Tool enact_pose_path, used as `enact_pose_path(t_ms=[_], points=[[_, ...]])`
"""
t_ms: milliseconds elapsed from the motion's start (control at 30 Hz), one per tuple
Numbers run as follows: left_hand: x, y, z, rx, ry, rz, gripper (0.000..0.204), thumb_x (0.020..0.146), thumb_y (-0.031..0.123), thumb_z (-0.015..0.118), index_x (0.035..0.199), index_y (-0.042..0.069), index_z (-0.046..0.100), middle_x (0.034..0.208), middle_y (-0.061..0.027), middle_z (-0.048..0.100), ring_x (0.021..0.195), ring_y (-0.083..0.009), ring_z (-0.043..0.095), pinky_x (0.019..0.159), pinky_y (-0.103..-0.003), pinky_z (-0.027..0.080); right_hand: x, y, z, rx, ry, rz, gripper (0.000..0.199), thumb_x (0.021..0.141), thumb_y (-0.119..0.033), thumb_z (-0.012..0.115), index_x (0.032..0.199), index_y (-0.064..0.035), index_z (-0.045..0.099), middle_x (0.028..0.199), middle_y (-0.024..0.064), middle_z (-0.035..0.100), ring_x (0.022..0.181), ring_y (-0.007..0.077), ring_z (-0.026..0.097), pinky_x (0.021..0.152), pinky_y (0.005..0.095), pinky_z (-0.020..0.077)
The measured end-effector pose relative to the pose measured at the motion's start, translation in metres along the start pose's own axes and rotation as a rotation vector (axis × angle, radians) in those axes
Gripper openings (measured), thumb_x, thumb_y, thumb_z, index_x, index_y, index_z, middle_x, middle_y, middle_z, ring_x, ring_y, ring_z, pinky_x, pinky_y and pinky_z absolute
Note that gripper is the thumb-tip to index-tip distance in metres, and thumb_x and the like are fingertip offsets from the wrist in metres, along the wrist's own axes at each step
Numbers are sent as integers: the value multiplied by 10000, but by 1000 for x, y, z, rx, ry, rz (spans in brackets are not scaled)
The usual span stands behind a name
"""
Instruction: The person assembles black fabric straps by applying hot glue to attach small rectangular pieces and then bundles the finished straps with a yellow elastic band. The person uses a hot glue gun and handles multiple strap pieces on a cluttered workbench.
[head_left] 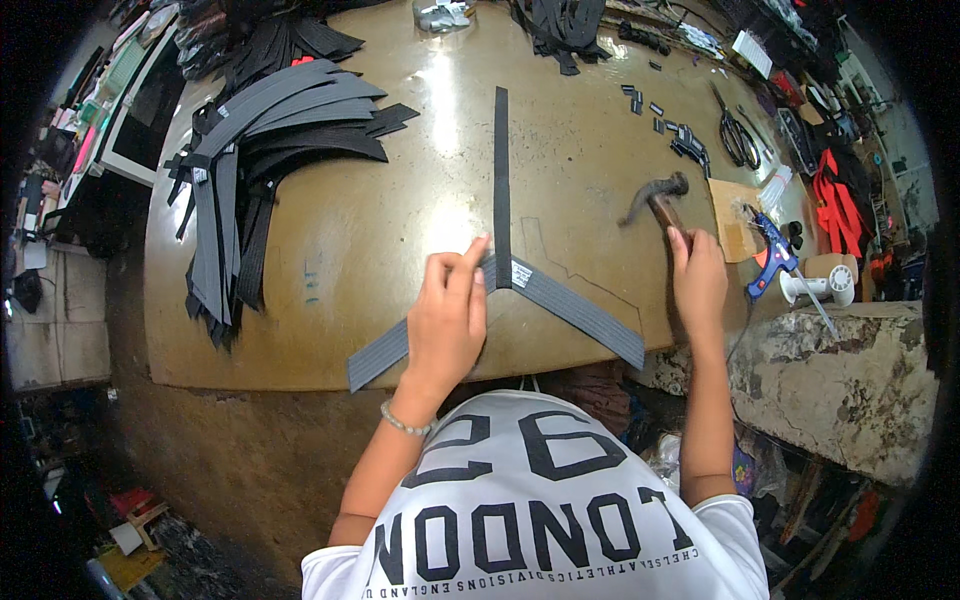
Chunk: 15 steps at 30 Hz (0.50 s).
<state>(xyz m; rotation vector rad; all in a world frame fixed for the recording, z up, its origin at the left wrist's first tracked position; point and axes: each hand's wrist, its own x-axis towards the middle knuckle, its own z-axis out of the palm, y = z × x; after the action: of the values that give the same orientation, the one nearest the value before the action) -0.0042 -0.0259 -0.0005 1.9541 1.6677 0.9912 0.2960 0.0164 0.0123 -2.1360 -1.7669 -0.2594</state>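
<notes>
Left hand point(447, 315) fingers press grey strap point(570, 305) beside white label point(521, 273); right hand point(698, 280) grips hammer point(660, 200).

Bare tabletop point(380, 230) lay open between the fanned stack of black belts point(265, 150) on the left and the upright strap point(501, 170) at centre. Right of that strap, open surface ran to the hammer point(655, 200). Beyond it the way was cluttered: small black clips point(685, 140), scissors point(738, 135), cardboard piece point(735, 215) and blue glue gun point(772, 255).
</notes>
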Motion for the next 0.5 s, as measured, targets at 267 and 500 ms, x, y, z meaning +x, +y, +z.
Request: enact_pose_path(t_ms=[267, 500], points=[[2, -9, -1, -239, 112, -167, 402, 973, 6, 419, 1365, 66, 486, 1083, -180, 460, 858, -297, 544, 783, -383, 464, -59, -93, -37, 573, -448, -369, 315, 1011, -253, 464, 940, 42, 552, 719, 249, 611, 633, 449, 611, 533, 510, 464], [4, -5, -3, -152, 118, -123, 345, 983, 38, 404, 1312, 49, 506, 1072, -180, 486, 888, -337, 561, 802, -412, 463, -62, -100, -44, 897, -263, -319, 319, 929, -269, 630, 977, 25, 517, 750, 281, 630, 719, 493, 623, 606, 538, 491]])
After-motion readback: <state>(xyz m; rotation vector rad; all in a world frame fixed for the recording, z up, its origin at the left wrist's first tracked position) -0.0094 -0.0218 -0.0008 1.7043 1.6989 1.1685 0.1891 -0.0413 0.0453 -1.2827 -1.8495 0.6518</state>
